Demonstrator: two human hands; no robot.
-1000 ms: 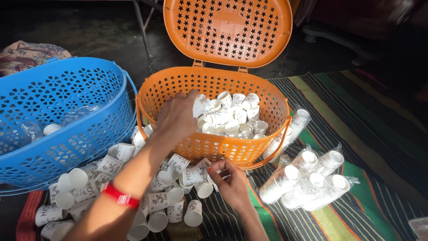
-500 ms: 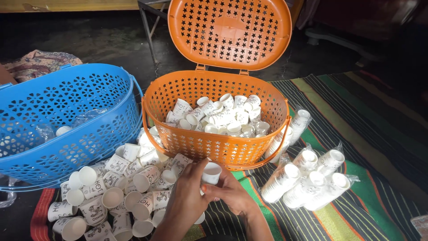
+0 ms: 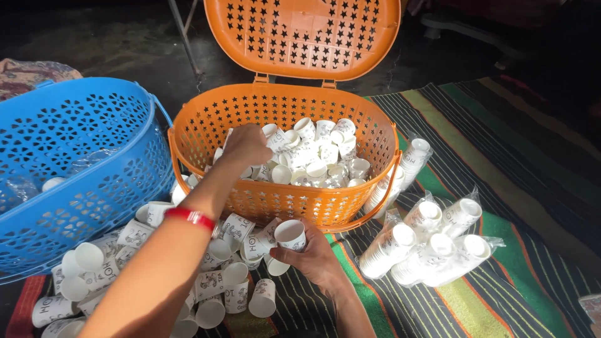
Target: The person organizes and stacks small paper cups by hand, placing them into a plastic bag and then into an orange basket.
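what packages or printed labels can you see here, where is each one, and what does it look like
Clear plastic sleeves of stacked white cups: on the striped mat, right of the orange basket; long, tube-shaped bundles.
One more sleeve: leaning against the basket's right side.
Loose paper cups: heaped in front of the baskets; white with dark print.
Cup in the right hand: white, same dark print.
No signs or screens.

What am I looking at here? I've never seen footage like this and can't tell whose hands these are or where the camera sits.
The camera sits on a person's head, looking down at their own bare hands. The left hand reaches into an open orange basket full of small paper cups. The right hand holds one paper cup above a striped mat. Loose cups lie scattered on it, with wrapped cup stacks at the right and a blue basket at the left.
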